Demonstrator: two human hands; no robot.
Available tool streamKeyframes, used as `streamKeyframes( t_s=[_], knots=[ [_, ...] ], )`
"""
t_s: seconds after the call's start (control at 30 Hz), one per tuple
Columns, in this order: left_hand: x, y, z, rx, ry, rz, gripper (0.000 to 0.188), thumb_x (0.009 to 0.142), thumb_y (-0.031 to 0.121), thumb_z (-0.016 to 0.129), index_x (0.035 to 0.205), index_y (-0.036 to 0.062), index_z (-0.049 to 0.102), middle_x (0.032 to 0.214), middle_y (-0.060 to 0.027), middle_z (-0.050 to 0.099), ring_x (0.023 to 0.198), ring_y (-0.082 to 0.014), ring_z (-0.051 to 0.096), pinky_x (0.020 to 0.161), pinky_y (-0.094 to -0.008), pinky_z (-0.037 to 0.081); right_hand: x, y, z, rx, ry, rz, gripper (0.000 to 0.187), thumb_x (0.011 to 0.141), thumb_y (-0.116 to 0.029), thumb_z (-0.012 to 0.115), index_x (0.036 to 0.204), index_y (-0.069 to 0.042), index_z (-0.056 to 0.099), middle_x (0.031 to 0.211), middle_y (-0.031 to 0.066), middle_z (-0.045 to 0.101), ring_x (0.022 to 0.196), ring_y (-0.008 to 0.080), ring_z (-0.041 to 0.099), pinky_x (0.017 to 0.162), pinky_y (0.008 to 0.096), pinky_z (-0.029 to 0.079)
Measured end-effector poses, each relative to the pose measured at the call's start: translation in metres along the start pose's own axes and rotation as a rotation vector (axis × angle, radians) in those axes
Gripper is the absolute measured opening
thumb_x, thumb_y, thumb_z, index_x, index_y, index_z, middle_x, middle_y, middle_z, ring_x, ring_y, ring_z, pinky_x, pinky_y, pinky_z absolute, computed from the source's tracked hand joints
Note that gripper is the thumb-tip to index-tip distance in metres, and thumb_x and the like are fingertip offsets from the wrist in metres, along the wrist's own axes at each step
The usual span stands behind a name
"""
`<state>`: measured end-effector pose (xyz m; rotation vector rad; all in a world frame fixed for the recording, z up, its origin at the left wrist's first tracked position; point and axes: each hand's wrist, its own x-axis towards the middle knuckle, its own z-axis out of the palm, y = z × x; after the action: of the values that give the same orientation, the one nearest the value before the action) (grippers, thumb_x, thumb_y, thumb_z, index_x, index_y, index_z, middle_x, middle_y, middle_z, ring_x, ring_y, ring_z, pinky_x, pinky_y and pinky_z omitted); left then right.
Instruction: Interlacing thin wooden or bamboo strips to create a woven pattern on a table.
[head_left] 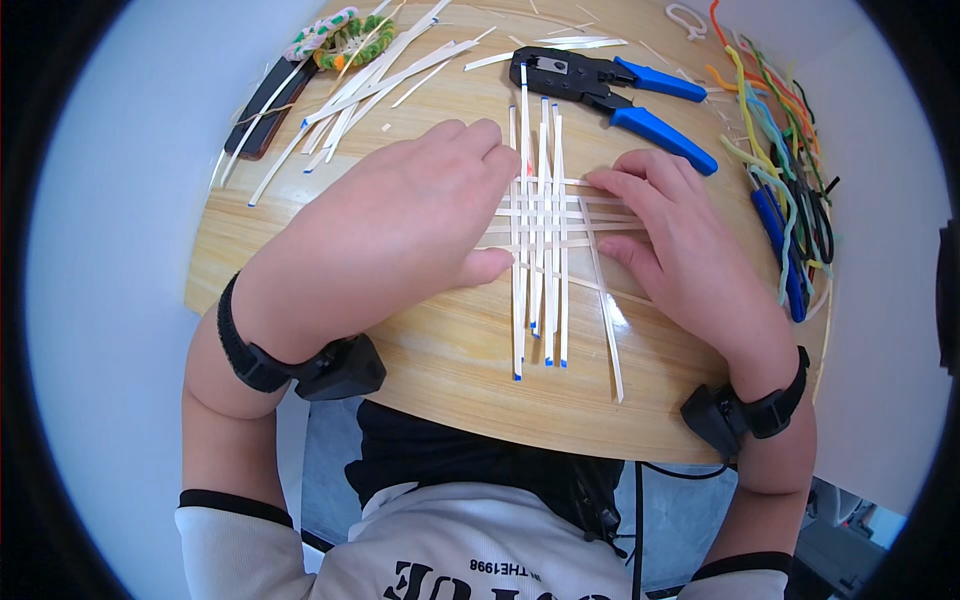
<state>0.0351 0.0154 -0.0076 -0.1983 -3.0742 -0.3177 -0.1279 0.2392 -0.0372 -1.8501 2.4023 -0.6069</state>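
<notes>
A lattice of thin white flat strips [540, 235] lies on the table, several upright ones with blue-marked ends crossing several sideways ones. My left hand [410, 205] is at its left side, the bent fingers at the upper strips and the thumb at the lowest; some fingertips are hidden. On the right, my right hand [680, 225] spans the sideways ends between index finger and thumb. Both hands grip the crossed part from either side. One loose pale strip [606, 310] slants down beside the lattice, near my right thumb.
A black crimping tool [570, 75] with blue handles lies beyond the lattice. Loose strips [370, 90] are heaped at the far left, by a dark block [268, 110] and a braided green ring [362, 45]. Coloured cords [770, 110] and a blue-handled tool [775, 240] line the right edge.
</notes>
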Motion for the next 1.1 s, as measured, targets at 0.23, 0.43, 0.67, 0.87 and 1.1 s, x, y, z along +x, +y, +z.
streamKeyframes(
  t_s=[0.23,0.43,0.67,0.87,1.1],
  knots=[
    [-0.001,0.005,0.0,-0.02,-0.014,-0.027,0.049,0.085,0.022,0.081,0.124,-0.0009,0.062,0.115,-0.0156,0.061,0.113,-0.0339,0.062,0.1,-0.0415,0.053,-0.001,0.0,0.001,0.018,-0.003,0.01,0.049,0.091,-0.01,0.078,0.137,-0.005,0.063,0.133,0.0147,0.059,0.127,0.0371,0.055,0.11,0.044,0.046],
    [-0.003,0.009,-0.003,-0.017,-0.016,-0.043,0.049,0.086,0.022,0.081,0.125,-0.0014,0.063,0.115,-0.0154,0.061,0.112,-0.0344,0.063,0.098,-0.0419,0.054,-0.001,-0.001,0.0,0.024,0.003,0.01,0.048,0.09,-0.009,0.078,0.136,-0.004,0.064,0.132,0.015,0.059,0.127,0.0377,0.055,0.11,0.0444,0.046],
    [-0.002,0.007,-0.003,-0.013,-0.027,-0.07,0.045,0.09,0.021,0.078,0.127,-0.0007,0.065,0.116,-0.0162,0.063,0.11,-0.0356,0.064,0.096,-0.0429,0.054,0.0,0.002,0.001,0.03,0.005,0.002,0.048,0.09,-0.01,0.078,0.136,-0.005,0.065,0.131,0.0148,0.06,0.127,0.0378,0.055,0.11,0.0445,0.046],
    [-0.002,0.005,0.0,-0.064,0.057,-0.047,0.037,0.092,0.021,0.076,0.122,0.0009,0.066,0.112,-0.0155,0.065,0.108,-0.0359,0.065,0.095,-0.0435,0.055,0.0,0.003,0.001,0.025,0.01,-0.002,0.049,0.09,-0.011,0.078,0.136,-0.005,0.065,0.132,0.0149,0.06,0.126,0.0378,0.055,0.11,0.0446,0.046],
    [-0.001,0.005,-0.004,-0.047,-0.009,-0.057,0.039,0.089,0.021,0.079,0.12,0.0019,0.066,0.112,-0.0153,0.065,0.108,-0.0354,0.065,0.094,-0.0428,0.055,-0.009,0.006,-0.013,0.18,-0.082,0.006,0.062,0.085,-0.016,0.085,0.141,-0.004,0.062,0.143,0.0152,0.059,0.134,0.0373,0.054,0.116,0.0443,0.045]
  ],
)
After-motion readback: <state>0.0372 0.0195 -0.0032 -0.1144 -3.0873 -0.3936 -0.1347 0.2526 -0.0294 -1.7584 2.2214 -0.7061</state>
